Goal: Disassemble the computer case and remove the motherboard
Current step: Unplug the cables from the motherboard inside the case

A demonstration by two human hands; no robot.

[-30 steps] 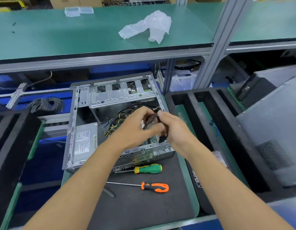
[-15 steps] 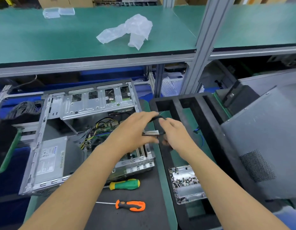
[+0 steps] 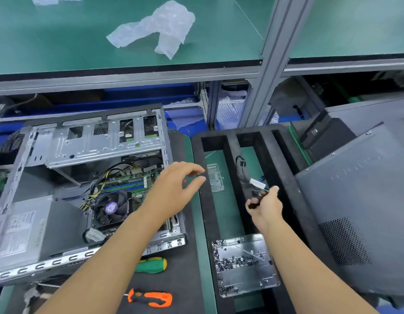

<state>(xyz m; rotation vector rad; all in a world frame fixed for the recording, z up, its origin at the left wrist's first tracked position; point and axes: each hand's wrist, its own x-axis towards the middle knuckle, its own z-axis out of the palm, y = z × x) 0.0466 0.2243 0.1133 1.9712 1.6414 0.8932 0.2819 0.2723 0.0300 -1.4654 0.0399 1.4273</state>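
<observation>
The open computer case (image 3: 60, 146) lies on its side on a black mat at the left. Inside it sits the green motherboard (image 3: 128, 182) with its black CPU fan (image 3: 111, 208) and bundled yellow and black wires. My left hand (image 3: 176, 189) hovers over the case's right edge, fingers relaxed and holding nothing. My right hand (image 3: 265, 206) pinches a black cable (image 3: 250, 177) with a white label, over a slot of the black foam tray (image 3: 282, 166) at the right.
A clear plastic box of screws (image 3: 244, 266) lies in the foam tray. A green screwdriver (image 3: 152, 265) and an orange one (image 3: 154, 299) lie in front of the case. A grey case panel (image 3: 359, 200) leans at the right. A plastic bag (image 3: 158, 30) sits on the upper shelf.
Both hands held the cable together over the case; now my left hand has let go and my right hand has carried the cable right, over the foam tray.
</observation>
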